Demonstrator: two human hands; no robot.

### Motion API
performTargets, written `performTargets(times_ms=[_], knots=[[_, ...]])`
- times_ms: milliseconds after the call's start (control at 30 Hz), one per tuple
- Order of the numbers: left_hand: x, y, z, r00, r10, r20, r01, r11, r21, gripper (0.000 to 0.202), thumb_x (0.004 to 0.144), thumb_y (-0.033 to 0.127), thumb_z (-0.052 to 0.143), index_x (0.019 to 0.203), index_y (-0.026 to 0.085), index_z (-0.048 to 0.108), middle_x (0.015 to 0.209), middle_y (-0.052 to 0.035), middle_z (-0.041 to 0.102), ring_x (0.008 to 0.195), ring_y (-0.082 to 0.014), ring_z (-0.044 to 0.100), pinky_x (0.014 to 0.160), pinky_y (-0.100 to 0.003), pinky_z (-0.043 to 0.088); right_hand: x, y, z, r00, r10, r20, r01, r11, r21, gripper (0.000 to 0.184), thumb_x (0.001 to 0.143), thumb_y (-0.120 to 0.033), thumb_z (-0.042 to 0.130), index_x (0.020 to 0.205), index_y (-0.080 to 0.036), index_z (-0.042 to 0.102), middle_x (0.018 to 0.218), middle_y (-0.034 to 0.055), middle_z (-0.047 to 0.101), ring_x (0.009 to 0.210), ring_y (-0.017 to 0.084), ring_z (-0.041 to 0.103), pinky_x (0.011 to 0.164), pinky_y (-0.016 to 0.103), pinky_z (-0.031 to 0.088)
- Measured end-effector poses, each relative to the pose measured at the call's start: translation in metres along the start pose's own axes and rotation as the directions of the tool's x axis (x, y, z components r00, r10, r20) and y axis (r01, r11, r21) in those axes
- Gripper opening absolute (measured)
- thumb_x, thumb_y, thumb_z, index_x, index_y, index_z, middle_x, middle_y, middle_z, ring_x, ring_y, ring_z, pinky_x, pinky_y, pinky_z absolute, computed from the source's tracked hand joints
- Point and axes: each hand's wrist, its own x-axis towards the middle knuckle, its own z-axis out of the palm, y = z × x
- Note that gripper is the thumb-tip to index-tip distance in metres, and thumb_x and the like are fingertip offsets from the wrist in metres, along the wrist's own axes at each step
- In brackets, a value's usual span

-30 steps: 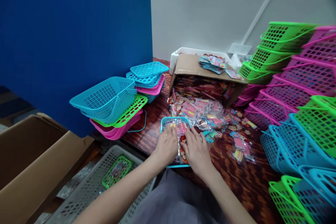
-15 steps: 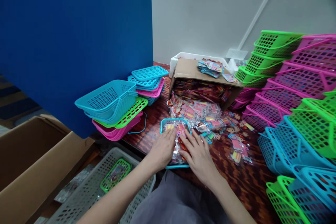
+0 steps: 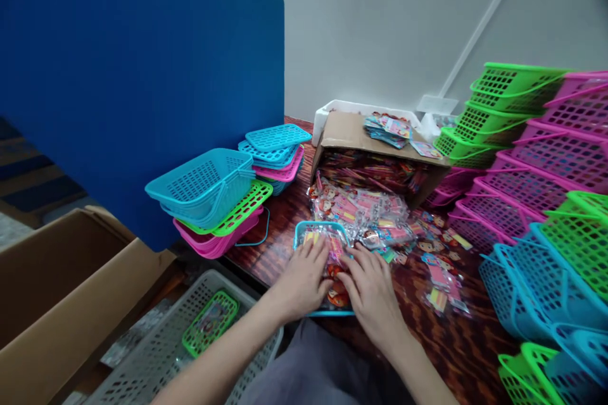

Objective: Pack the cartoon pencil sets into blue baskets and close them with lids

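Observation:
A blue plastic basket (image 3: pixel 331 313) stands at the table's front edge, filled with small clear-wrapped packets (image 3: pixel 336 244) with pink and yellow pieces and red-haired cartoon figures. My left hand (image 3: pixel 305 278) lies over the basket's left side, fingers stretched forward on the packets. Opposite it, my right hand (image 3: pixel 369 285) rests along the right side, fingers spread and slightly bent, fingertips on the packets. Neither hand is closed round anything. Parts of the basket's rim are hidden beneath both hands. Just beyond it lies a heap of similar packets (image 3: pixel 361 205).
Behind the heap, a tipped cardboard box (image 3: pixel 344 130) holds many packets. Nested blue baskets (image 3: pixel 199 183) and lids (image 3: pixel 278 136) are at left. Tall stacks of green baskets (image 3: pixel 517 92), pink and blue ones stand at right. A grey crate (image 3: pixel 209 278) and open carton (image 3: pixel 85 304) sit low left.
The view has shifted slightly, so the scene sits a little further right and lower. Both hands stay on the packets; cartoon figures now show more between them.

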Motion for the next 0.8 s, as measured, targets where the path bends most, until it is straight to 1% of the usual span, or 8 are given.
performTargets(times_ms=[133,233,300,400,467,567,700,800], knots=[[0.0,-0.002,0.018,0.998,-0.033,-0.044,0.037,0.995,0.092,0.061,0.098,0.039,0.042,0.148,0.005,0.036,0.157,-0.0201,0.029,0.148,-0.0325,0.02,0.122,-0.049,0.02,0.013,0.012,0.031,0.999,-0.03,-0.023,0.029,0.998,-0.052,0.039,0.099,-0.031,0.041,0.133,-0.024,0.058,0.133,0.0089,0.064,0.13,0.03,0.048,0.108,0.058,0.032],[-0.001,-0.003,0.02,0.999,-0.016,-0.049,0.019,0.997,0.078,0.06,0.1,0.034,0.037,0.149,0.002,0.031,0.158,-0.0221,0.023,0.149,-0.0307,0.015,0.122,-0.049,0.02,0.016,0.018,0.046,1.0,0.011,-0.03,-0.013,0.998,-0.067,0.039,0.097,-0.03,0.043,0.13,-0.021,0.061,0.127,0.0103,0.068,0.127,0.033,0.051,0.107,0.06,0.033],[0.001,0.0,0.016,0.999,-0.044,-0.018,0.044,0.999,-0.003,0.062,0.098,0.027,0.036,0.154,0.004,0.021,0.161,-0.0202,0.012,0.15,-0.0294,0.008,0.122,-0.049,0.021,0.013,0.019,0.048,0.999,0.036,-0.034,-0.038,0.998,-0.047,0.04,0.097,-0.031,0.044,0.132,-0.022,0.06,0.127,0.0093,0.068,0.125,0.032,0.054,0.106,0.06,0.035],[0.007,0.008,0.01,0.985,-0.152,0.083,0.163,0.974,-0.155,0.073,0.092,0.018,0.037,0.156,0.005,0.006,0.161,-0.0166,-0.004,0.149,-0.0288,-0.004,0.123,-0.048,0.016,0.005,0.02,0.046,0.996,0.086,-0.03,-0.086,0.996,0.006,0.043,0.097,-0.033,0.043,0.138,-0.027,0.055,0.131,0.0071,0.065,0.123,0.03,0.056,0.103,0.057,0.041],[0.012,0.013,0.009,0.965,-0.215,0.15,0.244,0.947,-0.21,0.076,0.09,0.016,0.036,0.156,0.004,0.001,0.16,-0.0158,-0.009,0.147,-0.0293,-0.01,0.123,-0.051,0.01,0.001,0.019,0.045,0.993,0.113,-0.023,-0.113,0.993,0.03,0.043,0.097,-0.033,0.043,0.138,-0.028,0.054,0.134,0.006,0.063,0.125,0.029,0.054,0.103,0.056,0.042],[0.012,0.018,0.011,0.951,-0.244,0.19,0.283,0.933,-0.22,0.073,0.093,0.02,0.033,0.156,0.004,0.001,0.16,-0.0167,-0.009,0.147,-0.0302,-0.011,0.12,-0.057,0.008,-0.004,0.017,0.043,0.992,0.123,-0.022,-0.121,0.991,0.056,0.042,0.097,-0.032,0.043,0.137,-0.027,0.056,0.136,0.0041,0.062,0.126,0.031,0.052,0.104,0.057,0.041],[0.009,0.021,0.004,0.978,-0.184,0.094,0.196,0.97,-0.141,0.066,0.096,0.025,0.035,0.156,0.007,0.014,0.161,-0.0191,0.007,0.15,-0.0317,0.003,0.12,-0.059,0.014,-0.007,0.018,0.035,0.989,0.118,-0.089,-0.107,0.988,0.113,0.045,0.097,-0.035,0.045,0.142,-0.028,0.05,0.139,0.0033,0.059,0.13,0.03,0.05,0.101,0.052,0.048],[0.026,0.016,-0.03,0.997,-0.052,-0.065,0.053,0.999,0.014,0.049,0.097,0.024,0.038,0.145,0.018,0.044,0.147,-0.0128,0.05,0.138,-0.0265,0.044,0.12,-0.056,0.021,-0.011,0.027,0.027,0.978,0.094,-0.188,-0.065,0.986,0.152,0.045,0.097,-0.038,0.048,0.14,-0.028,0.052,0.14,0.0042,0.058,0.131,0.029,0.05,0.1,0.049,0.051]])
